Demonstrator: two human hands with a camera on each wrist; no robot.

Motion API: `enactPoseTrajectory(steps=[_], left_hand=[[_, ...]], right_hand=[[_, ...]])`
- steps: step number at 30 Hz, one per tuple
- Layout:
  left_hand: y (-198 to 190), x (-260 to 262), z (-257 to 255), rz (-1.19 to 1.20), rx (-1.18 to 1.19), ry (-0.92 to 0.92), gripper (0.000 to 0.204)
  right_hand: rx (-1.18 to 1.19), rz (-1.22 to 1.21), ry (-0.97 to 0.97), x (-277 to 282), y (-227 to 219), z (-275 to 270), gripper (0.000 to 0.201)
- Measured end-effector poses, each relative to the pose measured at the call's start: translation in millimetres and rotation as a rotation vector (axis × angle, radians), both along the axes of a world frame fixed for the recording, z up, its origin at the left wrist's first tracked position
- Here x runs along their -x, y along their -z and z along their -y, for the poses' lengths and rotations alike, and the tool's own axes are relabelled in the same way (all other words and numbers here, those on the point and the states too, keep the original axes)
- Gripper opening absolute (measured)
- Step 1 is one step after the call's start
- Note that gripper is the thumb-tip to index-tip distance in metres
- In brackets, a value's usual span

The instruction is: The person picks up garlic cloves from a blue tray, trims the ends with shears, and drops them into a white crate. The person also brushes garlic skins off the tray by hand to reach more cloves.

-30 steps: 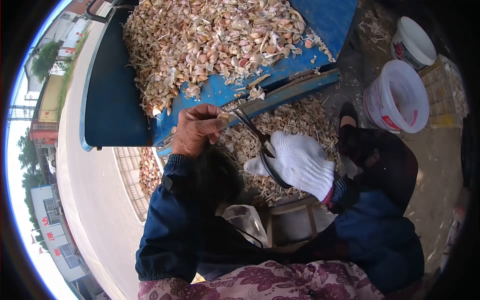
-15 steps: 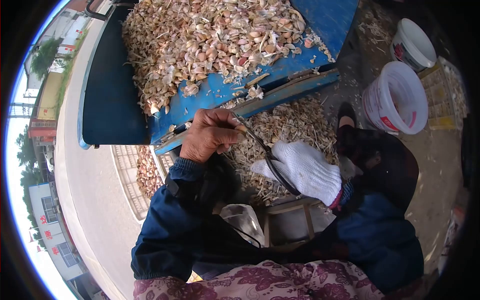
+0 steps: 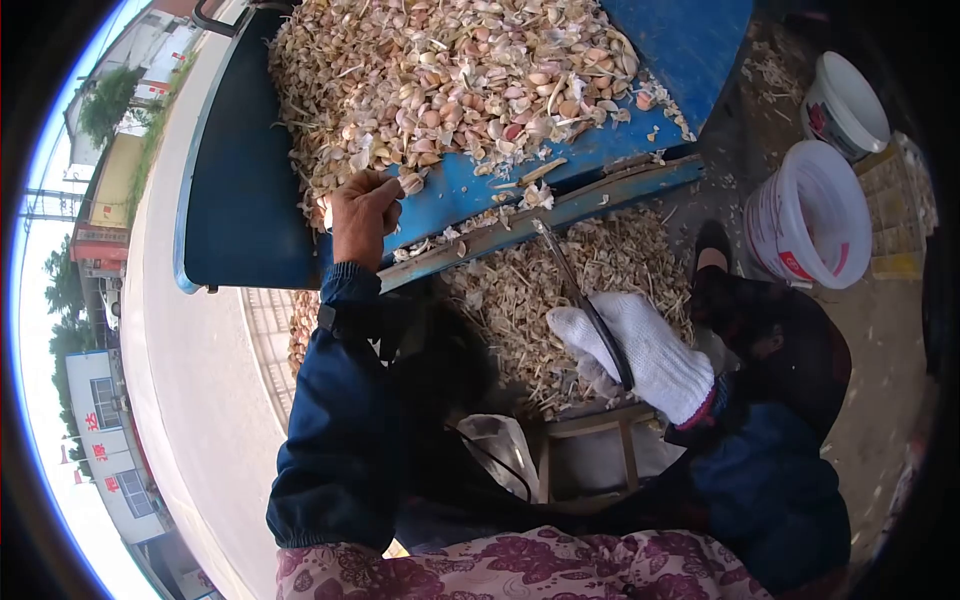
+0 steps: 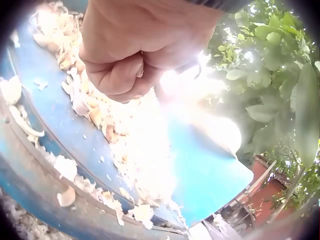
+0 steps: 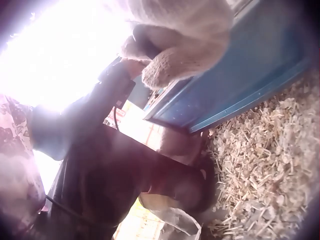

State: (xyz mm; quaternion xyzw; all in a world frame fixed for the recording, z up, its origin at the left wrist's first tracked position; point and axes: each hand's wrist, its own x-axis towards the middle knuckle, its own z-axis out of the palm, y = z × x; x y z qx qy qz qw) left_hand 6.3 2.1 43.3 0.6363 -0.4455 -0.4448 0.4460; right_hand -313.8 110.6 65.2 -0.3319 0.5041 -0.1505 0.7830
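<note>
My bare left hand (image 3: pixel 362 215) is over the near left edge of the garlic heap (image 3: pixel 450 90). Its fingers are curled, with the fingertips right beside a pale garlic piece (image 3: pixel 410 183). The left wrist view shows the same hand (image 4: pixel 125 55) curled into a loose fist, thumb tucked in, nothing visible in its grasp. My right hand (image 3: pixel 640 350), in a white knitted glove, grips a pair of dark-handled scissors (image 3: pixel 585 300). Their blades point up and left toward the lip of the blue metal tray (image 3: pixel 460 205). Part of the glove (image 5: pixel 175 55) shows in the right wrist view.
Dry stem and skin scraps (image 3: pixel 520 300) lie heaped below the tray. A pale crate (image 3: pixel 268 345) with cloves stands at left, partly covered by the sleeve. Two white buckets (image 3: pixel 765 225) are at right. A wooden frame (image 3: pixel 585 425) and a clear plastic bag (image 3: pixel 495 445) sit near the knees.
My left hand has left the scissors' tips with no clove showing in it now, moving up and left to the heap. The scissors stay in the gloved hand, apart from it. The head view has shifted slightly.
</note>
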Motion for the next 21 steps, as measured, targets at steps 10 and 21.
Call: enactPoseTrajectory(steps=[10, 21], left_hand=[[40.1, 2.1, 23.2, 1.095, 0.285, 0.201, 0.021], [22.0, 35.1, -19.7, 0.595, -0.048, 0.031, 0.017]], right_hand=[[0.42, -0.225, -0.209, 8.1, 22.7, -0.3, 0.044], [0.96, -0.584, -0.312, 1.2, 5.9, 0.7, 0.064]])
